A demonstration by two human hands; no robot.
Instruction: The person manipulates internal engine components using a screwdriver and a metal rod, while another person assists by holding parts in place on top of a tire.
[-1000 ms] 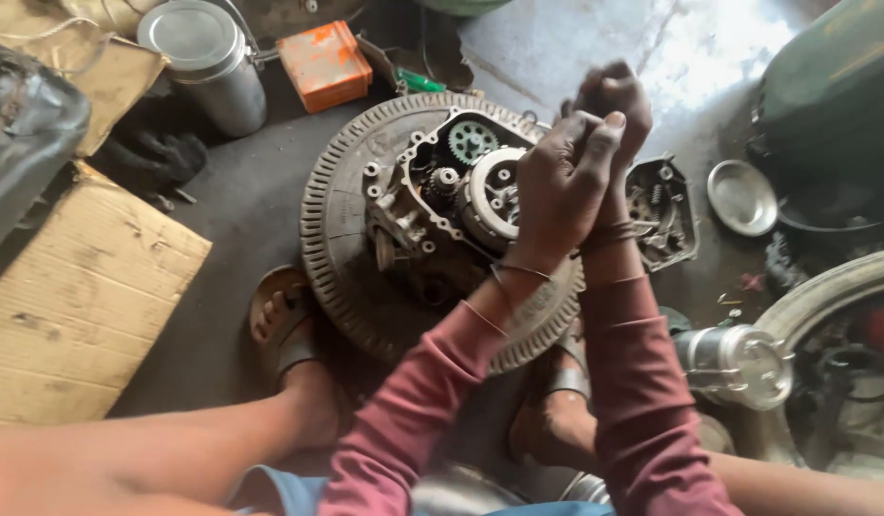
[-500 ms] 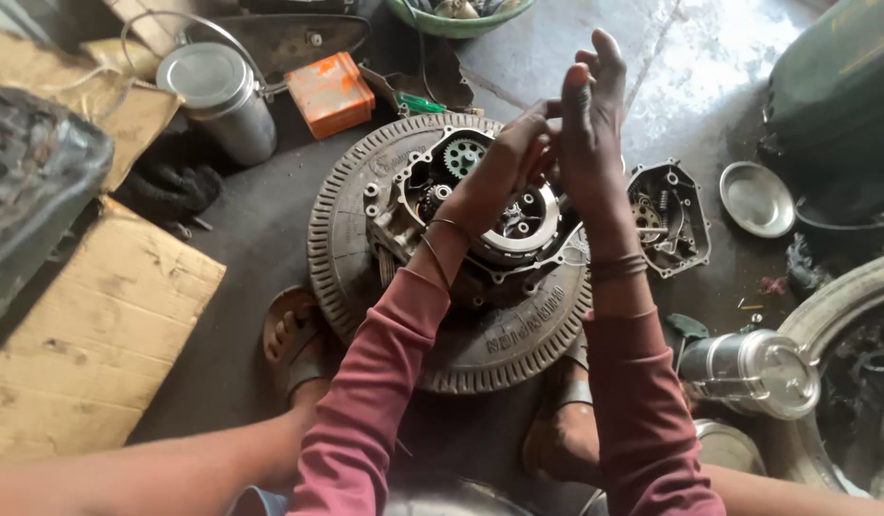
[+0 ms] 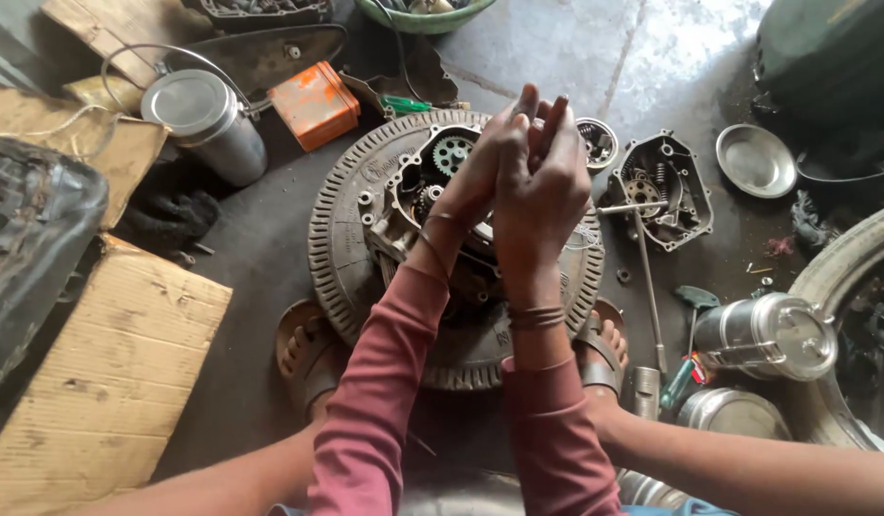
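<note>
Both hands raised together above the engine case [image 3: 432,186], which sits on the large toothed ring [image 3: 351,277] on the floor. Left hand [image 3: 475,177] and right hand [image 3: 542,186] press palm to palm, fingers [image 3: 528,110] extended upward and close together. Whether a small part is pinched between them cannot be told; nothing shows past the fingertips.

Key relation: the engine case lies directly below and slightly left of the joined hands, so the left hand is the nearer one to its open gear cavity. A small gear [image 3: 452,153] shows just left of the left hand. The forearms run parallel, pointing away from the person, across the ring.

To the right of the hands lies the detached side cover [image 3: 662,191], with a long thin rod [image 3: 647,287] running toward the person beside it. A steel can [image 3: 208,119] and an orange box [image 3: 313,103] stand well apart to the upper left.

Change against the frame half a second earlier: the hands were then spread apart at the fingertips, the right hand open and higher; now they are closed flat against each other and centred over the case. The view has also shifted, so the ring sits lower left.
</note>
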